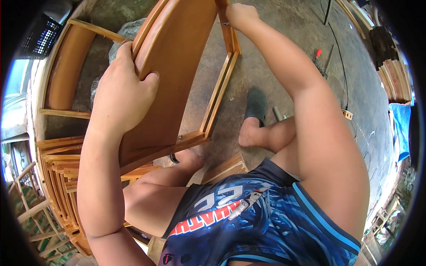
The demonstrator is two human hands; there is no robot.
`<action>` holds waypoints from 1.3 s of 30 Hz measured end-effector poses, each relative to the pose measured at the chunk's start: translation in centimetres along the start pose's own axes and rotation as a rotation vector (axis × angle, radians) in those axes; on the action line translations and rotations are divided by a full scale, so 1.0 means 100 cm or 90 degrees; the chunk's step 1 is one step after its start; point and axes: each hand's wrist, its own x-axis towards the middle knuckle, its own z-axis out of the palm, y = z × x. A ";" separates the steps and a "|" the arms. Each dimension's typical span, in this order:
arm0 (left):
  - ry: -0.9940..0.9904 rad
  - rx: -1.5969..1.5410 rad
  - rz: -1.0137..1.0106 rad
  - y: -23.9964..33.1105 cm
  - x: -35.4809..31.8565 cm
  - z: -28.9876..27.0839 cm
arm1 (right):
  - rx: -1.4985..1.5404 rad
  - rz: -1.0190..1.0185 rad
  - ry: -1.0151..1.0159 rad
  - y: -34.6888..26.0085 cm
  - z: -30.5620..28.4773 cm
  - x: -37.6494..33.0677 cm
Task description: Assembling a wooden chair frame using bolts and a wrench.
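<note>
Left hand [122, 95] clamps the curved wooden panel [173, 66] by its edge; right hand [242, 17] curls at the frame's [191, 142] far end, can't tell whether gripping! Panel tilts before the legs [155, 197]; even support should prevent twisting.

The panel [173, 66] is smooth, glossy wood, the floor [290, 20] dull concrete, the clog [255, 104] matt and plastic-looking.
</note>
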 end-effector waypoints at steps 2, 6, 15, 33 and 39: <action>-0.031 0.014 -0.020 -0.002 0.000 0.000 | -0.008 0.007 0.012 0.006 0.010 -0.008; -0.023 0.003 -0.021 0.000 -0.001 0.001 | 0.169 0.134 -0.026 0.009 0.049 -0.035; -0.007 0.022 -0.023 0.007 -0.001 0.001 | 0.110 0.100 0.003 0.019 0.016 -0.024; 0.004 0.045 0.037 0.020 -0.005 0.006 | 0.249 -0.058 0.027 -0.061 0.051 0.003; -0.024 0.018 0.003 0.028 -0.008 0.004 | 0.211 -0.047 -0.084 -0.073 0.114 0.034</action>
